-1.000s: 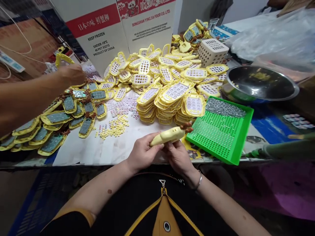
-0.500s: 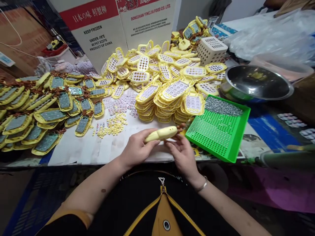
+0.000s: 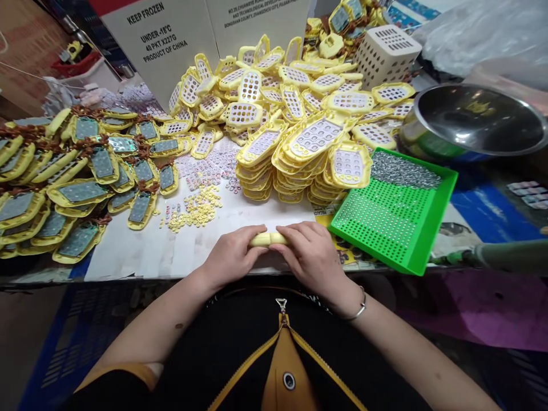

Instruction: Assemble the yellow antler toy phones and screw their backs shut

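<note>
Between both hands, just above the table's front edge, is a yellow plastic toy phone casing (image 3: 269,239) seen edge-on. My left hand (image 3: 233,254) grips its left end, with fingers above and thumb below. Around its right end my right hand (image 3: 311,254) is closed in the same way, hiding most of that end. Beyond the hands stand stacks of yellow casing halves with white keypads (image 3: 314,137). Small yellow buttons (image 3: 197,208) lie loose to the left of the stacks, and small pale printed pieces (image 3: 205,168) are scattered behind them.
A green perforated tray (image 3: 428,245) holding many small screws (image 3: 402,171) sits at right. Behind it are a metal bowl (image 3: 471,128) and a white perforated basket (image 3: 385,57). Casings with grey panels (image 3: 81,191) are piled at left. A carton (image 3: 180,63) stands at the back.
My right hand has moved up and closed on the casing's right end. The casing has turned from slanted to level and edge-on. The camera view has tilted down and closer.
</note>
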A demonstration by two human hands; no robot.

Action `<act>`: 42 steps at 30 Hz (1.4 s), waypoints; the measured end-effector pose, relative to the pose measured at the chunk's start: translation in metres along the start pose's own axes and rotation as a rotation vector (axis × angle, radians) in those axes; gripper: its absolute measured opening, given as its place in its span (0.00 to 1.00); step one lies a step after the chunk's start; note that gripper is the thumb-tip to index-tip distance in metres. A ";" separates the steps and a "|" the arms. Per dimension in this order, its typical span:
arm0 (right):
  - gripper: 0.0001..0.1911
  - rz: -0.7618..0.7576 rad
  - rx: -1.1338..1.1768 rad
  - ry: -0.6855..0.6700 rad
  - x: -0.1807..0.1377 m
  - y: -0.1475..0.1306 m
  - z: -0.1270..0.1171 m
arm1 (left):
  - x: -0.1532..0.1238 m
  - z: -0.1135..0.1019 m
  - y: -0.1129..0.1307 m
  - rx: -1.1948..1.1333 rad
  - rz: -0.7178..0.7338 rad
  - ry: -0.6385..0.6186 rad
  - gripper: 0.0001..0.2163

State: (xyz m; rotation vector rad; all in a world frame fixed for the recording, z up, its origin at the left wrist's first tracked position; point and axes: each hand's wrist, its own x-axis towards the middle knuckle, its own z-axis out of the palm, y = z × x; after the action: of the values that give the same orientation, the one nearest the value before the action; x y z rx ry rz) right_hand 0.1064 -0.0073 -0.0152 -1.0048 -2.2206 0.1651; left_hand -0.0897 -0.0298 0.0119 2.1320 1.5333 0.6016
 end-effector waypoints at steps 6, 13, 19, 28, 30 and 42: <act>0.12 0.051 -0.041 0.019 0.007 -0.007 0.002 | -0.008 0.018 -0.009 0.120 0.216 0.227 0.15; 0.09 0.004 -0.045 0.032 0.005 -0.011 0.005 | -0.013 0.018 -0.012 0.055 0.207 0.242 0.13; 0.10 0.113 0.158 0.074 -0.010 -0.004 0.005 | -0.016 0.010 -0.013 -0.156 0.024 0.133 0.17; 0.09 0.083 0.107 0.083 -0.016 -0.008 0.001 | -0.016 0.016 -0.002 -0.006 0.300 0.237 0.14; 0.07 0.100 0.140 0.089 -0.017 -0.008 0.000 | -0.016 0.019 -0.001 0.044 0.335 0.275 0.14; 0.14 -0.098 0.200 0.122 -0.015 -0.004 -0.006 | 0.006 0.001 0.025 0.198 -0.074 -0.189 0.23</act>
State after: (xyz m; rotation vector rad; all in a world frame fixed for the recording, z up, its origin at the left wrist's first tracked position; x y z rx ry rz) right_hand 0.1147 -0.0215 -0.0170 -0.7755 -2.0907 0.2685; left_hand -0.0686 -0.0311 0.0260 2.1921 1.6128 0.2229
